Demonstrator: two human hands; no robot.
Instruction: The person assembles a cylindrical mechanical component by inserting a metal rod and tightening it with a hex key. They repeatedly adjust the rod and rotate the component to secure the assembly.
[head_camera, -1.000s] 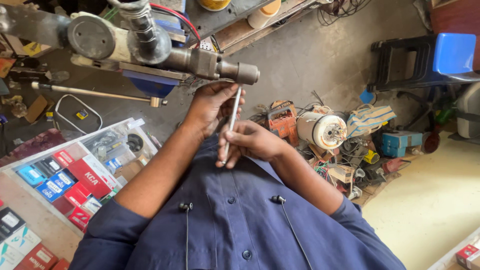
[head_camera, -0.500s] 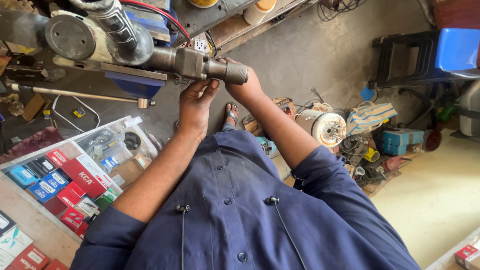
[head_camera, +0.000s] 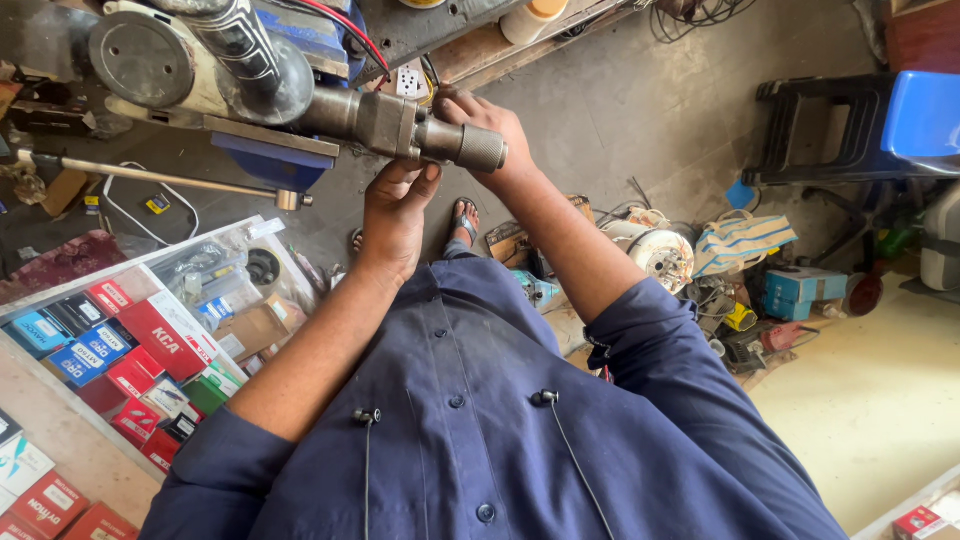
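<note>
Step in hand: work at the knurled steel shaft (head_camera: 440, 140), clamped in the blue vise (head_camera: 270, 150) at far left. Left hand (head_camera: 395, 215) cups the shaft from below, fingers curled; right hand (head_camera: 490, 135) wraps its knurled tip. Next move likely calls for a firm, steady twist.

We see even, soft daylight, brightest on the pale floor (head_camera: 880, 420) far right of our fingers (head_camera: 425, 180), with only faint shadows. Dull glare sits on the knurled metal shaft (head_camera: 470, 145) just above them. Focus stays sharp there; straight lines bend toward the edges, and the boxes (head_camera: 150, 350) lower left stretch slightly.
</note>
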